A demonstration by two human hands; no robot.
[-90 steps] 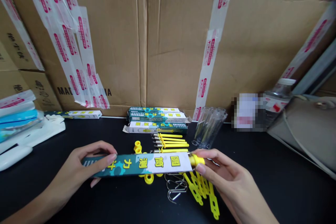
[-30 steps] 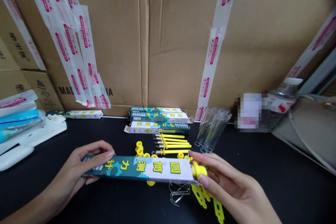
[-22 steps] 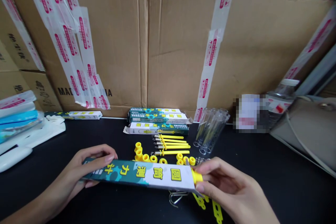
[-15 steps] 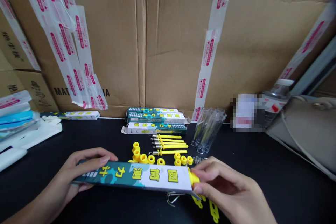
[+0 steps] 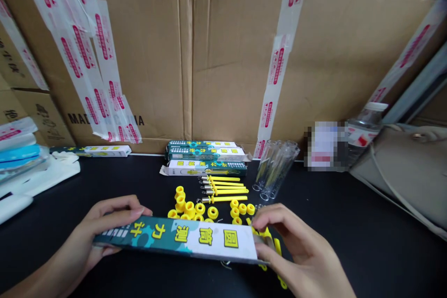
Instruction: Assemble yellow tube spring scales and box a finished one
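My left hand (image 5: 106, 223) is closed around the left end of a long, narrow green-and-white cardboard box (image 5: 160, 237), thumb on top and fingers beneath. The box lies nearly level above the dark table, yellow characters upside down. At its right end my right hand (image 5: 296, 251) pinches around a greyish end flap (image 5: 264, 240), thumb low and fingers above. The inside of the box is hidden. Just behind it lie yellow collars (image 5: 189, 209), small yellow rings (image 5: 213, 213) and several yellow rods with metal ends (image 5: 223, 191). A metal hook (image 5: 226, 264) shows partly below the box.
More such boxes (image 5: 206, 165) are stacked against a large taped carton (image 5: 230, 56). Clear tubes (image 5: 275, 170) stand at right of them. A bottle (image 5: 365, 130) and a grey bag (image 5: 401, 163) sit far right. White and blue packets (image 5: 21, 160) lie at left.
The yellow end piece that stuck out of the box's right end no longer shows there. My right fingers have shifted onto the flap. The view has moved slightly.
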